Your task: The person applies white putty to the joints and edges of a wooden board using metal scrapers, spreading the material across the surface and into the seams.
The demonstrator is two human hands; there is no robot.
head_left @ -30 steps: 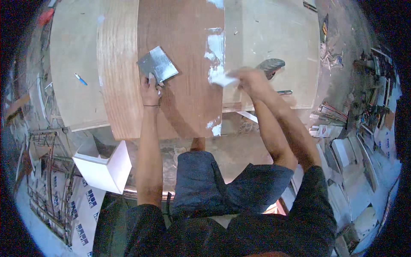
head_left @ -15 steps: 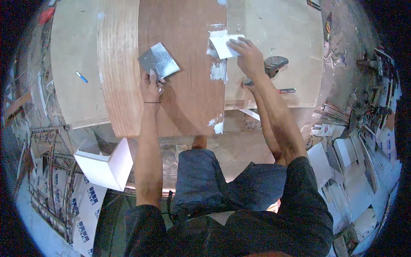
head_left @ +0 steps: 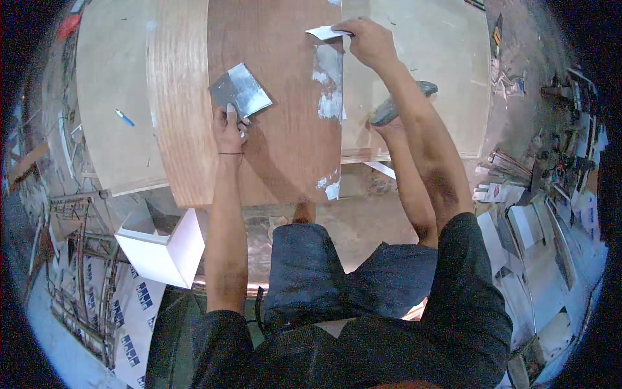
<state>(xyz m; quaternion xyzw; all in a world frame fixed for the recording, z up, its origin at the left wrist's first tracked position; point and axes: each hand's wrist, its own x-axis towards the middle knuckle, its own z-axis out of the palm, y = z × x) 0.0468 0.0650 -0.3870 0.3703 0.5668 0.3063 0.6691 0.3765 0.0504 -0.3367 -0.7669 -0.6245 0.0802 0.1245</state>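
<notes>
My left hand [head_left: 230,133] grips a square, dark metal-looking plate [head_left: 249,96] by its near corner, the thumb on top; pale paste covers part of it. Over the brown wood sheet [head_left: 278,149], my right hand [head_left: 372,42] pinches a flat white spreader card [head_left: 322,33], held tilted at the sheet's right edge. Whether the card's edge touches the wood cannot be made out. White putty [head_left: 329,104] lies in smeared patches along that edge below the card, and a smaller putty patch [head_left: 332,190] marks the near corner.
Pale boards [head_left: 427,78] flank the brown sheet, and my sandalled foot [head_left: 389,111] rests on the right one. On the left board lies a blue-and-white pen [head_left: 124,117]. A white open box [head_left: 155,245] stands near my left forearm. Scrap panels [head_left: 534,253] lean at the right.
My right hand has moved the card farther away along the edge and tilted it. A streaked putty area now shows where the card was. My left hand and the plate stay nearly still.
</notes>
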